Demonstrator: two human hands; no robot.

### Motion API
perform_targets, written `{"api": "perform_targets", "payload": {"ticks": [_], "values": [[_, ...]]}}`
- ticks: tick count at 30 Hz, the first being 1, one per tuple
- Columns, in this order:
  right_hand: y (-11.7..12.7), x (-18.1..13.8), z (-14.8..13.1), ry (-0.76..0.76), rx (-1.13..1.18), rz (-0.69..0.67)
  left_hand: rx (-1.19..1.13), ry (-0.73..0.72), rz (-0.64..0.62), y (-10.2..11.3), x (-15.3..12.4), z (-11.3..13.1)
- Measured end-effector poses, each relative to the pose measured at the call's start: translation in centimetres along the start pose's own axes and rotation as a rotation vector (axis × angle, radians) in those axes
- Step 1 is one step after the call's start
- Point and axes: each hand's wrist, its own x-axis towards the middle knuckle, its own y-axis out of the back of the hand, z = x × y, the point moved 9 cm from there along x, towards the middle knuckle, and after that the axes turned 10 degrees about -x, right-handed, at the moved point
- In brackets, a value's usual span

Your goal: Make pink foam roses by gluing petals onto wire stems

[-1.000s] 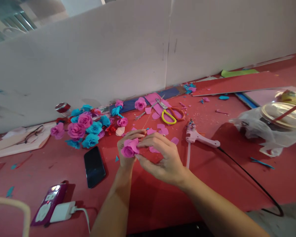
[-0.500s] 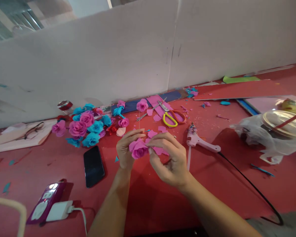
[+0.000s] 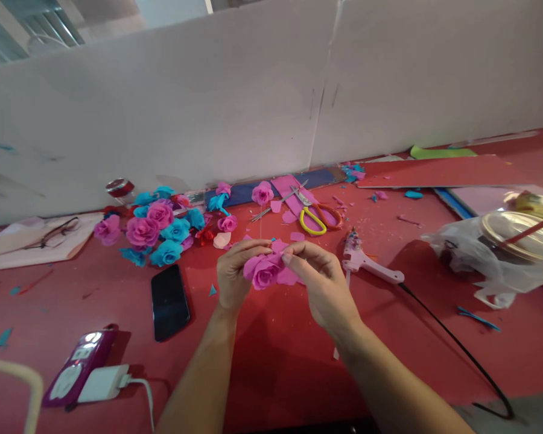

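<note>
A pink paper rose (image 3: pixel 265 272) is held up over the table between my two hands. My left hand (image 3: pixel 238 268) is closed around its base from the left. From the other side, my right hand (image 3: pixel 323 277) pinches the rose's edge between thumb and index finger. Pink paper petals (image 3: pixel 289 275) show behind and below the right fingers; whether any are joined to the rose I cannot tell. To the right of my right hand lies a pink glue gun (image 3: pixel 366 262). Beyond my hands are yellow-and-orange-handled scissors (image 3: pixel 312 221).
Pink and blue paper flowers (image 3: pixel 156 226) sit in a cluster at left. Nearer are a black phone (image 3: pixel 170 302) and a purple power strip with a white plug (image 3: pixel 103 383). A plastic bag with a lidded container (image 3: pixel 520 241) stands right. A pale panel (image 3: pixel 208 102) borders the red table's back.
My right thumb and fingers have shifted along the rose's edge and now press closer together. The rose has moved slightly right in view, still held by my left hand.
</note>
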Motion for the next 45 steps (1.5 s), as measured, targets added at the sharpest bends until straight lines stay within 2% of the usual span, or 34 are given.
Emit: {"api": "perform_targets", "payload": {"ticks": [3, 15, 21, 27, 34, 38, 45], "values": [[0.4, 0.1, 0.0, 0.012, -0.027, 0.029, 0.025, -0.024, -0.033, -0.3, 0.2, 0.4], [0.1, 0.4, -2.7, 0.161, -0.519, -0.108, 0.037, -0.054, -0.116, -0.6, 0.0, -0.2], [-0.3, 0.8, -1.2, 0.032, -0.403, -0.263, 0.021, -0.073, -0.164, -0.8, 0.2, 0.0], [0.0, 0.9, -0.5, -0.010, -0.348, -0.192, -0.004, -0.034, -0.188, -1.0, 0.2, -0.1], [-0.8, 0.7, 0.5, -0.043, -0.238, -0.180, -0.021, 0.001, -0.178, -0.8, 0.3, -0.4], [-0.5, 0.8, 0.6, -0.065, -0.208, -0.133, 0.002, 0.008, -0.127, -0.3, 0.3, -0.6], [-0.6, 0.7, 1.1, -0.091, -0.090, -0.142, 0.034, -0.027, -0.059, 0.4, 0.5, -0.3]]}}
